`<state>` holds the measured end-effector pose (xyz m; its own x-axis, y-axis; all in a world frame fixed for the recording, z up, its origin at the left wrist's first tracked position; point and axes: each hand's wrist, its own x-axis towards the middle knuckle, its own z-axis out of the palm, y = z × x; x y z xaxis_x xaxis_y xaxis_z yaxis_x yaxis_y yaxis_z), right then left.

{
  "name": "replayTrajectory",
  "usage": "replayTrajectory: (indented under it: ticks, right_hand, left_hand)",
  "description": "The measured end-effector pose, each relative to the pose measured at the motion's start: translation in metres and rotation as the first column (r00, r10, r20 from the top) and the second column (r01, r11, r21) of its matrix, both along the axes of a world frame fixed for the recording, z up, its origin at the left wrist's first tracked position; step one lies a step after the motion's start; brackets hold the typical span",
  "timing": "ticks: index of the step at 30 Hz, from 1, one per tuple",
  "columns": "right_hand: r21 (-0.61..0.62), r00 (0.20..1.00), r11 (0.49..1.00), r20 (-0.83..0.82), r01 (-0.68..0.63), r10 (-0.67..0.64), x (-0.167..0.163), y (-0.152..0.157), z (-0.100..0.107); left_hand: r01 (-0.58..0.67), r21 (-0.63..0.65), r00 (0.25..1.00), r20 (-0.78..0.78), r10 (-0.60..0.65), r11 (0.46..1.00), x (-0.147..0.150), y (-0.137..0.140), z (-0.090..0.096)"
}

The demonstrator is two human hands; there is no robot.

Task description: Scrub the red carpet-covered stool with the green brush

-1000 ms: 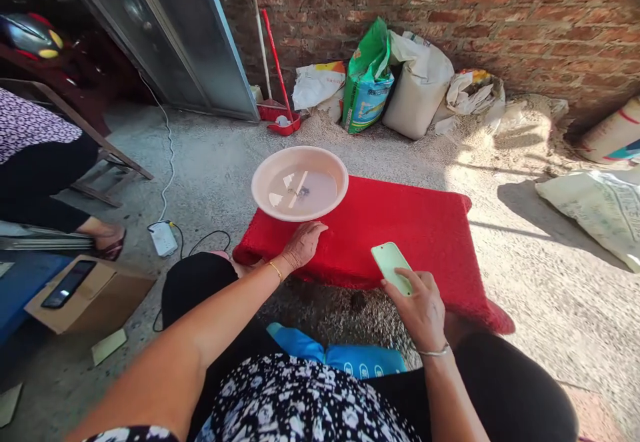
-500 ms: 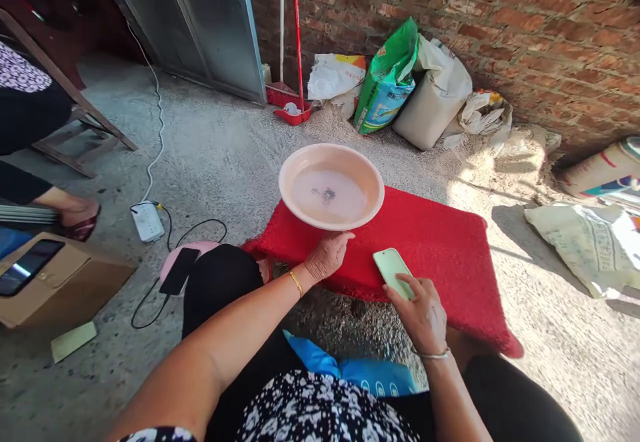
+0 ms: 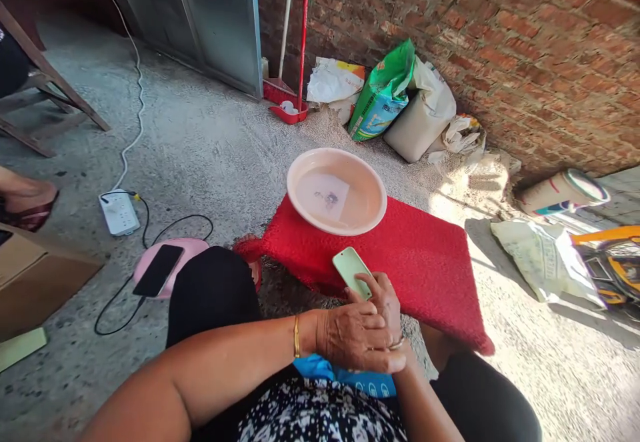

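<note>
My right hand (image 3: 384, 299) holds a slim, pale green phone case (image 3: 350, 267) by its lower end; whether a phone sits inside I cannot tell. Across the back of that hand and its wrist lies my left hand (image 3: 357, 339), fingers wrapped round near a silvery bracelet (image 3: 397, 343). A light pink basin (image 3: 367, 222) stands beyond both hands on a low surface covered with red cloth (image 3: 430, 255). In the basin is liquid, with a pale rectangular patch and dark marks at the bottom.
To the left, a black phone (image 3: 159, 271) on a cable rests on a pink round seat (image 3: 193, 250), near a white power strip (image 3: 119, 213) and a cardboard box (image 3: 45, 275). Sacks (image 3: 383, 105) and a red dustpan (image 3: 290, 115) stand along the brick wall.
My left hand has left the basin's near rim and come back onto my right hand and wrist. The right hand, with the phone case, has shifted left. The view has turned slightly right.
</note>
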<state>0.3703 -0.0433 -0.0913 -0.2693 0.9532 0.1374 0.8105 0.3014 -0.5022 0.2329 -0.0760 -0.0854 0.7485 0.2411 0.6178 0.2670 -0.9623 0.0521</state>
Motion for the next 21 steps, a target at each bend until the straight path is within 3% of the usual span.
replayTrajectory:
  ticks: [4,6,8,10,13,15,17,18,20,21]
  right_hand:
    - [0.056,0.958,0.96,0.079,0.274,-0.277,0.04,0.008,0.007]
    - [0.058,0.951,0.952,0.061,0.301,-0.304,0.044,0.01,0.012]
    - [0.048,0.979,0.98,0.043,0.195,-0.197,0.034,0.013,0.016]
    - [0.061,0.998,0.998,0.058,-0.019,0.015,0.014,0.019,0.018]
    - [0.08,0.932,0.934,0.131,-0.349,0.337,-0.012,0.039,0.018]
    - [0.069,0.896,0.899,0.146,-0.432,0.419,-0.014,0.055,0.016]
    - [0.038,0.925,0.931,0.129,-0.364,0.357,-0.003,0.068,0.013]
    - [0.021,0.957,0.964,0.121,-0.267,0.262,0.006,0.071,0.012]
    - [-0.023,0.99,0.999,0.139,0.026,-0.023,0.028,0.073,0.011]
    - [-0.041,0.972,0.982,0.16,0.183,-0.174,0.038,0.071,0.012]
  left_hand:
    - [-0.003,0.04,0.999,0.036,0.001,0.999,-0.003,0.002,0.01]
    - [0.0,0.055,0.999,0.036,-0.002,0.999,-0.002,0.001,0.012]
    - [0.007,0.059,0.999,0.032,-0.009,0.998,0.001,-0.001,0.01]
    - [0.017,0.058,0.999,0.027,-0.019,0.998,0.003,-0.002,0.008]
    - [0.029,0.047,1.0,-0.012,-0.029,0.998,0.003,-0.002,0.005]
    - [0.025,0.035,0.999,-0.048,-0.023,0.999,0.002,-0.002,0.004]
    - [0.01,0.023,0.997,-0.071,-0.008,1.0,0.001,-0.003,0.005]
    - [0.004,0.022,0.997,-0.075,-0.003,1.0,0.001,-0.003,0.005]
    - [0.006,0.026,0.997,-0.076,-0.004,1.0,0.002,-0.004,0.006]
    - [0.011,0.032,0.997,-0.075,-0.009,0.999,0.003,-0.004,0.006]
